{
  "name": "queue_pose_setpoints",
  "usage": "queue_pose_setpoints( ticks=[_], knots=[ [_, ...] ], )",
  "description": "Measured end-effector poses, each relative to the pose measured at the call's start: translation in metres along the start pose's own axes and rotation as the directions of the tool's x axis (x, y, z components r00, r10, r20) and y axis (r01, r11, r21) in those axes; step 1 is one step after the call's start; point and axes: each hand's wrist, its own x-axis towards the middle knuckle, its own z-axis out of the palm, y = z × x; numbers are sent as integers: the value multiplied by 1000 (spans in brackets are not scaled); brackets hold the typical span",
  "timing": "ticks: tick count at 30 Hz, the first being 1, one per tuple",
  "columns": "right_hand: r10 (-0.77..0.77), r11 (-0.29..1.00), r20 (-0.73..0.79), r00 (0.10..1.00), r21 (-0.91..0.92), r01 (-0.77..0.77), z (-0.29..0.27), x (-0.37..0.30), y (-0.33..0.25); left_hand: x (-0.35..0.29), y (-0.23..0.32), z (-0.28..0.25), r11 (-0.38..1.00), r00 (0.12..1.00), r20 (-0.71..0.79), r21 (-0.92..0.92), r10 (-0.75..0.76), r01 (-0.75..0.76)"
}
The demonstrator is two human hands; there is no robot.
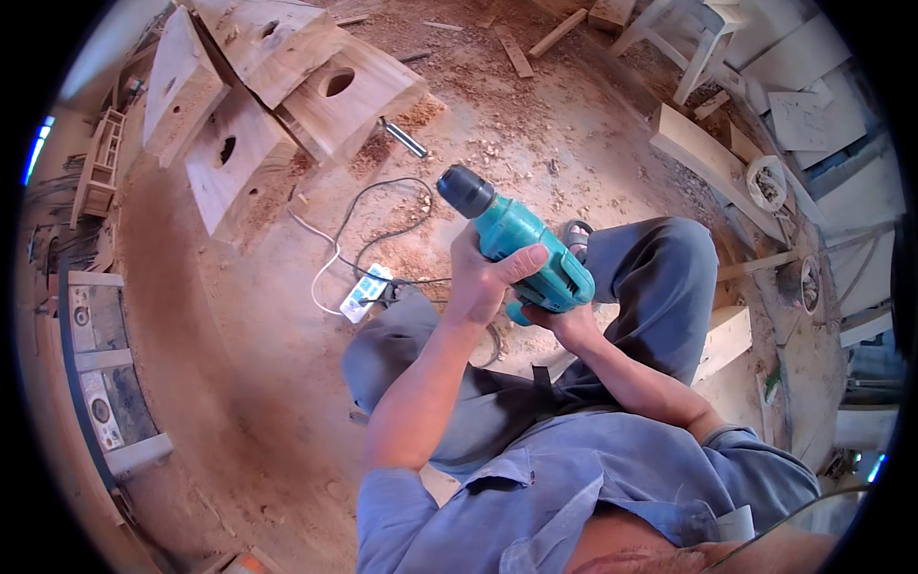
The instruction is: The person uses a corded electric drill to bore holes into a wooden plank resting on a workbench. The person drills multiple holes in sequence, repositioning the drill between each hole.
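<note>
Drill [524,241] partly hid right hand [571,328]; I couldn't tell its grip. Long axis slanted, chuck [466,191] forward-left; left hand [478,279] gripped body.

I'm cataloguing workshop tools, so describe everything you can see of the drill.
The drill has a rounded teal casing, plastic by its look, with dark slots near the rear and a black chuck in front. No bit shows. It is held off the floor, chuck pointing forward and left. The left hand wraps the casing, thumb across its top; the right hand touches its rear underside, fingers mostly hidden.
</note>
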Motion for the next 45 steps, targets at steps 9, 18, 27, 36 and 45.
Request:
queue_pose_setpoints(
  ticks=[9,18,27,36,45],
  knots=[
    [76,993,20,997,85,-77,-2,10,31,-1,-5,3,983,990,44,116,136,-141],
    [134,947,33,990,289,-138,6,13,46,-3,4,3,986,992,83,130,95,-106],
    [188,871,131,973,435,-227,3,17,49,2,-2,2,973,990,73,191,119,-131],
    [116,858,314,942,446,-255,-8,8,43,13,-1,2,980,997,42,185,64,-70],
    [80,676,320,944,678,-288,-38,-33,-3,9,-1,24,996,977,194,-23,86,-83]
  ],
)
